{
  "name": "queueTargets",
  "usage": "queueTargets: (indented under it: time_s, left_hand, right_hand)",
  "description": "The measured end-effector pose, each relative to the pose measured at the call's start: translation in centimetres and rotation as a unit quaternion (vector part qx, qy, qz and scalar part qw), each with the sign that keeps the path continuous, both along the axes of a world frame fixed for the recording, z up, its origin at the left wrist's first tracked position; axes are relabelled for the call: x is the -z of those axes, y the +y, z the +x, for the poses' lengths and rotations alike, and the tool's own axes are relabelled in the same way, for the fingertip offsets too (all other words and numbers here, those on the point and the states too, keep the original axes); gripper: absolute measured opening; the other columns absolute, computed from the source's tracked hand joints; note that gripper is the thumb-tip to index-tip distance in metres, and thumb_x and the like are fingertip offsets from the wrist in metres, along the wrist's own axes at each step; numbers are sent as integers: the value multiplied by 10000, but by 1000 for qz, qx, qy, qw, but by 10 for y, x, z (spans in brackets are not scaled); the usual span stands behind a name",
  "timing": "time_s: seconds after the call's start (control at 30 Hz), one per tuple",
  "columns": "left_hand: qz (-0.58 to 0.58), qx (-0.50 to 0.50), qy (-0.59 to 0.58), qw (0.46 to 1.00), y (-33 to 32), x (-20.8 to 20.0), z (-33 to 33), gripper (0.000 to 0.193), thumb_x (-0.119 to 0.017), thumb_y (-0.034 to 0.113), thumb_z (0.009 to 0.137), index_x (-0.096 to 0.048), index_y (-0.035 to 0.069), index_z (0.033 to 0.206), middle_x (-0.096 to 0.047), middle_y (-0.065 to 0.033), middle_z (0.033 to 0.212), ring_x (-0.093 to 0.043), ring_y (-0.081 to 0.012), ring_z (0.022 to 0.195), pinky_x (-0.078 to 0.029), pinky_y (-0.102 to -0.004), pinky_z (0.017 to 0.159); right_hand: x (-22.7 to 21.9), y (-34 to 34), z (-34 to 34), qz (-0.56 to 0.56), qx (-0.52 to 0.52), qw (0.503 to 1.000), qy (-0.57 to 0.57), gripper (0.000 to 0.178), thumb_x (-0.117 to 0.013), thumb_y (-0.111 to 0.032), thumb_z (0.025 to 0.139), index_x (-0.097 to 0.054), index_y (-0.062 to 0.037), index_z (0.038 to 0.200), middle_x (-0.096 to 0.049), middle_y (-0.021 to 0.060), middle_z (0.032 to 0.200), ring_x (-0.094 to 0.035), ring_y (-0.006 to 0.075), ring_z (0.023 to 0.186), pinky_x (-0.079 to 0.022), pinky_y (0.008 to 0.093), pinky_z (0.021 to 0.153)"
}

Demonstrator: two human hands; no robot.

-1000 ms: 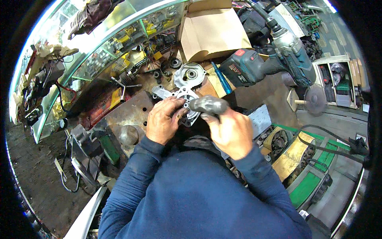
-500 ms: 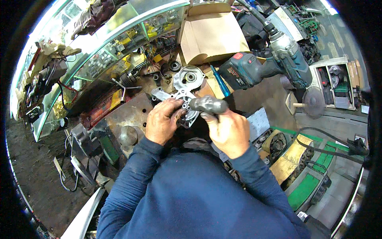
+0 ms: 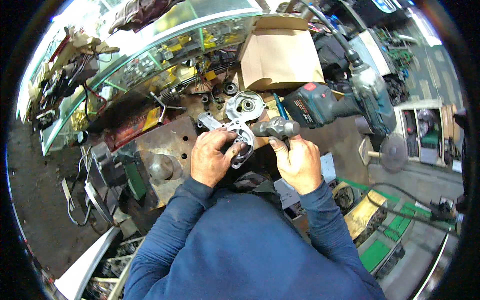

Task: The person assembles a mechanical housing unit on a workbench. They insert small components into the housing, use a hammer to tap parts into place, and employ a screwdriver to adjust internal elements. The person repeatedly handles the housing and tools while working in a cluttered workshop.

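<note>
Head view: pale printing shows on battery pack (image 3: 306,106) of teal-black power tool (image 3: 371,95); lettering on red-yellow package (image 3: 134,133) too blurred to read surely. Grey metal housing (image 3: 247,134) lies under left hand (image 3: 210,156), left of right hand (image 3: 301,164). Left hand grasps housing; cannot tell whether fingertips also pinch small part. Right hand clenched around hammer (image 3: 274,128), its head just beside housing.

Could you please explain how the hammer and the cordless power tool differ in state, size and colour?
The hammer is gripped in the right hand, while the cordless power tool lies untouched, farther to the right. The hammer's visible part looks much smaller than the power tool. The hammer's head is plain grey, whereas the power tool is mostly dark teal and black. Both show some bare metal.
</note>
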State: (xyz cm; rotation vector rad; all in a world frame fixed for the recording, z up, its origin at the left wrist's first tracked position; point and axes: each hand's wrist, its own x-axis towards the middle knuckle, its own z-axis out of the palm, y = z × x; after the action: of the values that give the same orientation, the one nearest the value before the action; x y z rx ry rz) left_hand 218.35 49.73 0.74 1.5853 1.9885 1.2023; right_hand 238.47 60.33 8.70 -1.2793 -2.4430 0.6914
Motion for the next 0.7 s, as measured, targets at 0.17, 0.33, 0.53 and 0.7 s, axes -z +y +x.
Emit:
queueTargets:
  time_s: [0.17,0.33,0.53,0.7]
  left_hand:
    - [-42,-124,-156,979,-5,-3,36,368,-827,56,866,-684,14,1201,-766,-169,1163,-727,-294,1151,-561,-401,991]
    - [78,-217,-267,936,0,28,70,403,-779,22,925,-524,21,1237,-703,-185,1260,-600,-322,1344,-455,-428,1137]
    - [192,-281,-212,916,10,58,87,486,-817,165,919,-469,13,1223,-615,-217,1283,-599,-348,1293,-470,-427,1078]
    - [222,-298,-188,909,16,61,89,528,-835,221,896,-471,12,1216,-525,-186,1276,-621,-306,1181,-505,-413,1022]
  right_hand:
    - [3,32,-4,-11,-101,995,13,353,-648,-410,1011,-672,-111,1197,-734,209,819,-714,462,757,-572,561,657]
    - [6,53,-16,-36,-199,979,-27,404,-649,-441,1007,-650,-109,1237,-730,201,815,-720,436,738,-570,539,657]
    - [-1,60,-28,-16,-262,964,-34,442,-637,-490,1006,-650,-108,1230,-701,191,914,-713,431,767,-572,536,658]
    - [-1,58,-41,4,-306,949,-73,441,-652,-468,1002,-642,-75,1201,-703,180,864,-712,410,775,-574,529,665]
